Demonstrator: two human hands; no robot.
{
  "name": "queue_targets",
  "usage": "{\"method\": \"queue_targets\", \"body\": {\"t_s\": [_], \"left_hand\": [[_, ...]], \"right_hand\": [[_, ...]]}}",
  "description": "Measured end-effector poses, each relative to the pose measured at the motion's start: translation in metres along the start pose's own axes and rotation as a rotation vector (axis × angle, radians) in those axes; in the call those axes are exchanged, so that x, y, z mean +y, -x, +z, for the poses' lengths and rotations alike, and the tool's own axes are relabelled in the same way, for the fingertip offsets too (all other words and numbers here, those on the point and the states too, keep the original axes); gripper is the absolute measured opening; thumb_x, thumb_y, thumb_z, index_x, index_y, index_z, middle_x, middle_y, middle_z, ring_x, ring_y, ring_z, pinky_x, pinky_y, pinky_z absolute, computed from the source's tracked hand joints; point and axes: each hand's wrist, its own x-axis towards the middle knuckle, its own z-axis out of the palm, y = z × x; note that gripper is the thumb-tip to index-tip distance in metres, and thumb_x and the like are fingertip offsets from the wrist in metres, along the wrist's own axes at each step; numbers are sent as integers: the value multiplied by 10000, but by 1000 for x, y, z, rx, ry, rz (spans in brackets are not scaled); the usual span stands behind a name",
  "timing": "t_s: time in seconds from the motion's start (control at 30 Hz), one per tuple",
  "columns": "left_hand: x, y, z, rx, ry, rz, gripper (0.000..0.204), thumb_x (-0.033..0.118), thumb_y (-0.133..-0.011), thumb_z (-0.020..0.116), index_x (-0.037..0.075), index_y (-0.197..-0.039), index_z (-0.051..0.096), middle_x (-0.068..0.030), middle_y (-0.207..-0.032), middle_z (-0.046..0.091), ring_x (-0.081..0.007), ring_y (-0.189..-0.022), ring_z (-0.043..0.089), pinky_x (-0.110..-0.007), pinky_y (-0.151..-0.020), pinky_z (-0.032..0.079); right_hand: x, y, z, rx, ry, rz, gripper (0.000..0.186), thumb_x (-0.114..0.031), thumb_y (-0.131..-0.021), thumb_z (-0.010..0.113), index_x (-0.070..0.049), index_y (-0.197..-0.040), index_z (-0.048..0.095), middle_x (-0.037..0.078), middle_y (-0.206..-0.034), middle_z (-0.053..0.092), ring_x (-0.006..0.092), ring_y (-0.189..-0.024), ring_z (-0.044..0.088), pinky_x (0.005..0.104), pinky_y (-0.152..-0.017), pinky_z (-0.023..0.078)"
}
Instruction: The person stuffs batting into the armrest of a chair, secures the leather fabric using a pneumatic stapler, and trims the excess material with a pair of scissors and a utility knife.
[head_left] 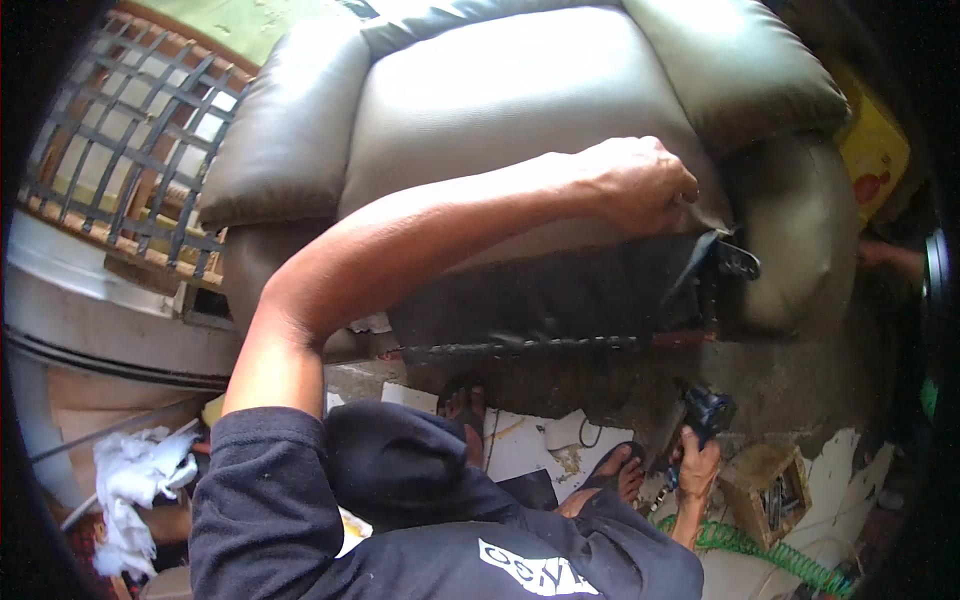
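Note:
A brown leather armchair stands in front of me. My left arm crosses its seat toward the right, and my left hand is closed at the seat's front right corner. Its fingers seem to pinch the edge of the leather cover, which is pulled up there; the fingertips are partly hidden. Below it, a black cloth panel hangs along the chair's front, a row of stitches or staples at its lower edge. Low at my right side, my right hand grips a black air staple gun, held away from the chair.
A green coiled air hose runs along the floor beside a small wooden box of metal pieces. A frame with woven black straps leans at the left. White wadding lies lower left. Another person's arm shows at far right.

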Motion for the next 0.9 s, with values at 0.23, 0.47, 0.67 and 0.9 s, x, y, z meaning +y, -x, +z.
{"method": "queue_targets", "body": {"t_s": [0.23, 0.47, 0.67, 0.9], "left_hand": [[16, -14, 41, 23, 149, -96, 444, 26, -851, 633, 33, -1294, 623, -245, -1242, 631, -412, -1143, 627, -479, -1018, 518], [41, -30, 38, -57, 295, -170, 461, 105, -799, 637, 36, -1254, 668, -234, -1187, 639, -372, -1124, 635, -436, -999, 505], [18, -44, 31, -171, 271, -48, 495, 109, -781, 624, 23, -1267, 667, -244, -1225, 652, -381, -1120, 642, -430, -998, 512], [15, -71, 24, -267, 248, -98, 352, 167, -886, 641, 40, -1209, 700, -209, -1106, 720, -301, -988, 714, -418, -881, 569]], "right_hand": [[-135, 27, 22, 35, -47, -357, 411, -246, -902, 671, 6, -1224, 626, 216, -1031, 719, 359, -938, 706, 420, -846, 532], [-155, 5, 28, 130, -93, -593, 414, -206, -878, 639, 14, -1228, 611, 290, -1001, 685, 487, -951, 666, 481, -863, 526], [-174, -5, 32, 111, -37, -580, 372, -216, -859, 630, 13, -1151, 626, 279, -921, 677, 462, -872, 666, 478, -786, 523], [-183, -22, 24, 104, 12, -653, 349, -254, -861, 641, -11, -1111, 641, 301, -918, 673, 474, -855, 661, 492, -750, 516]]}}
